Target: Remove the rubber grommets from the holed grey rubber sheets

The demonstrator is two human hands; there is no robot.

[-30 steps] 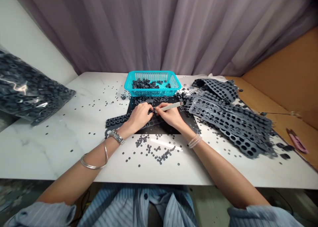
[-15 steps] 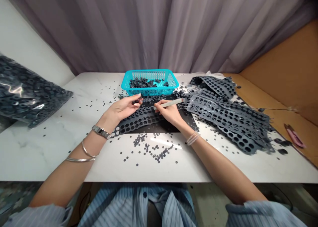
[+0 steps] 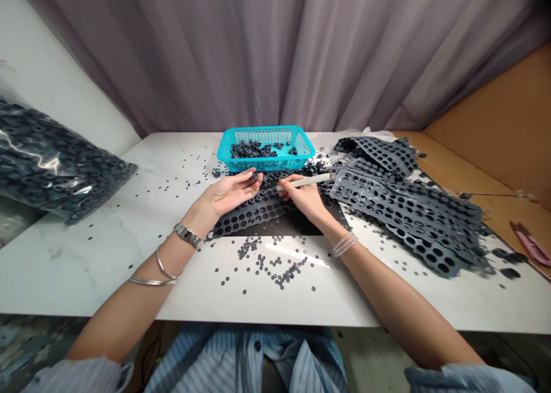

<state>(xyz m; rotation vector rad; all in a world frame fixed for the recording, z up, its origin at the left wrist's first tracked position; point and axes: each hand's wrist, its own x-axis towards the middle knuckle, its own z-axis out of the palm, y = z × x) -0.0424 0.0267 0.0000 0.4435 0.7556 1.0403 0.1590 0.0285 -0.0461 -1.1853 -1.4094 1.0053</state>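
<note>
My right hand (image 3: 303, 198) grips a pale pen-like tool (image 3: 306, 181) that points to the right, its tip hidden by my fingers. My left hand (image 3: 228, 193) lies turned up, pinching a small dark rubber ring (image 3: 255, 176) at the fingertips, just in front of a teal plastic basket (image 3: 266, 158). Under both hands runs a dark perforated rubber strip (image 3: 252, 214), resting on a black mat (image 3: 279, 228). The basket holds a heap of similar dark rings.
A clear plastic bag of dark rings (image 3: 55, 163) lies at the left of the white marble table (image 3: 86, 267). Punched grey rubber sheets (image 3: 408, 209) are piled at the right. Loose rings (image 3: 271, 264) are scattered around. Pink-handled snips (image 3: 531, 245) lie on cardboard.
My left hand has lifted off the strip and turned palm up, moving toward the basket, which uncovers more of the strip. My right hand and its tool have barely moved.
</note>
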